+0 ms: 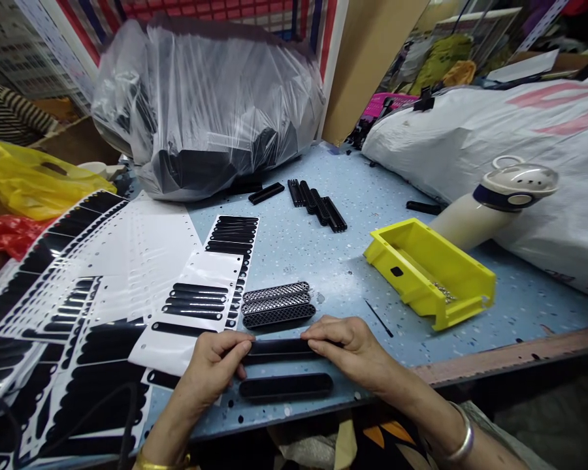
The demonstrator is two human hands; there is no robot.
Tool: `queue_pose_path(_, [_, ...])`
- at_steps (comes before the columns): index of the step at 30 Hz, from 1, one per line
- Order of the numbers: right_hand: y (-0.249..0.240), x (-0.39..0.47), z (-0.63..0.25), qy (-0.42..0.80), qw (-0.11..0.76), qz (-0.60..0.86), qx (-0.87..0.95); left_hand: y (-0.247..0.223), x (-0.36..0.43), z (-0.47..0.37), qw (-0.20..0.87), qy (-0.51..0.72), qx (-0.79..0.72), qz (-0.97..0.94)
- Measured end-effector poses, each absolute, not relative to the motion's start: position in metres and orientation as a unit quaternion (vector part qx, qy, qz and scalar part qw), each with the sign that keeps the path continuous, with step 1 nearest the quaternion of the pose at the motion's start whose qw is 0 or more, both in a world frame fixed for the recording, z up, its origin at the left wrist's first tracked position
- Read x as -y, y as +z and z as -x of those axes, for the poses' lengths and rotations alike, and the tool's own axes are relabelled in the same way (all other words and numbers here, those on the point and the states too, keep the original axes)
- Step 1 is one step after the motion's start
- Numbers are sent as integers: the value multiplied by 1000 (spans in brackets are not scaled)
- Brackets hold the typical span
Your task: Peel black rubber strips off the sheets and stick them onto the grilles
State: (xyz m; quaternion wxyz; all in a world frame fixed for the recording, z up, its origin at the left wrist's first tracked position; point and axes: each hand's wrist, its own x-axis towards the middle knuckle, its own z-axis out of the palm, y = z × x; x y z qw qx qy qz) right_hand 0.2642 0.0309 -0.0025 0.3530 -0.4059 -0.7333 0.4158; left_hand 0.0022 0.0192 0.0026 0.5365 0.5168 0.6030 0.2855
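My left hand (224, 359) and my right hand (349, 346) pinch the two ends of a black oblong strip (281, 348), which looks like the stickers on the sheets. It stretches level between my fingertips, low over the table. Just in front of me, below the strip, a smooth black oblong bar (287, 386) lies on the table. Beyond my hands are three oblong pieces with a lattice pattern (278, 303), side by side. Left of them, a white sheet (210, 271) carries several black oblong stickers (196, 300).
More sticker sheets (112, 254) cover the left side. A yellow bin (431, 274) with small metal parts stands right, beside a beige bottle (463, 219). Black pieces (317, 205) lie farther back, near a large plastic bag (215, 111). A thin dark stick (379, 318) lies right of my hands.
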Motion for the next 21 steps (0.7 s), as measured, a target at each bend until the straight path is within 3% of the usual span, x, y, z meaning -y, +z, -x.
queue_pose_path(9, [-2,-29,-266,405,353,435,722,5,-18,-6,524,311,-586,-534])
queue_pose_path(15, [3,-26,-286,360,441,529,630,0,-16,-7,505,320,-585,-548])
queue_pose_path(21, [7,-14,-285,301,367,534,700,-3,-16,-6,479,309,-569,-592])
